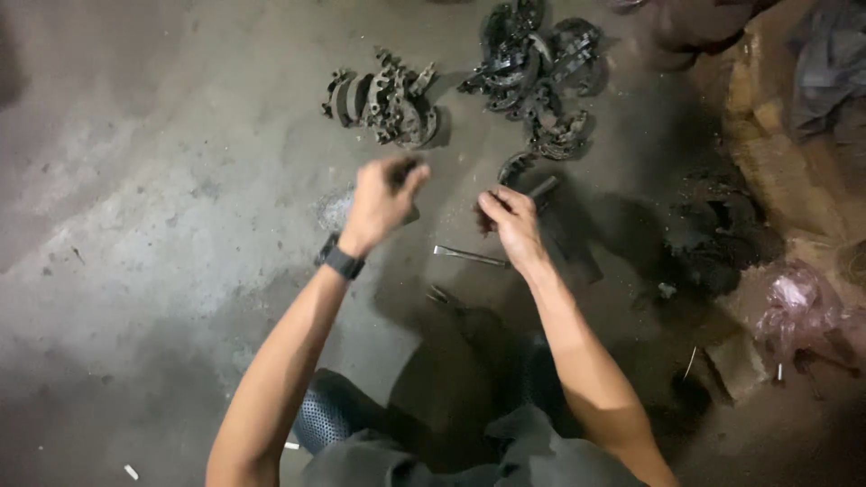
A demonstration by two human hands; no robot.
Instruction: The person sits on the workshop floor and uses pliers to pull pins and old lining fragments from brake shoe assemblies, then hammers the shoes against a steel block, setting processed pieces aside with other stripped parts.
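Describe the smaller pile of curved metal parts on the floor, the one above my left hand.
The smaller pile holds dark, grimy curved metal pieces, arc-shaped like brake shoes, stacked on edge and leaning together. They look greasy and worn. It sits on the concrete floor, apart from the larger pile to its right. Neither hand touches it.

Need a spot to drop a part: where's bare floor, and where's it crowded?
Bare concrete floor runs wide to the left of the left hand and of the small pile of curved metal parts. Crowded: larger parts pile, metal tool by the right hand, dark debris and pink plastic bag right.
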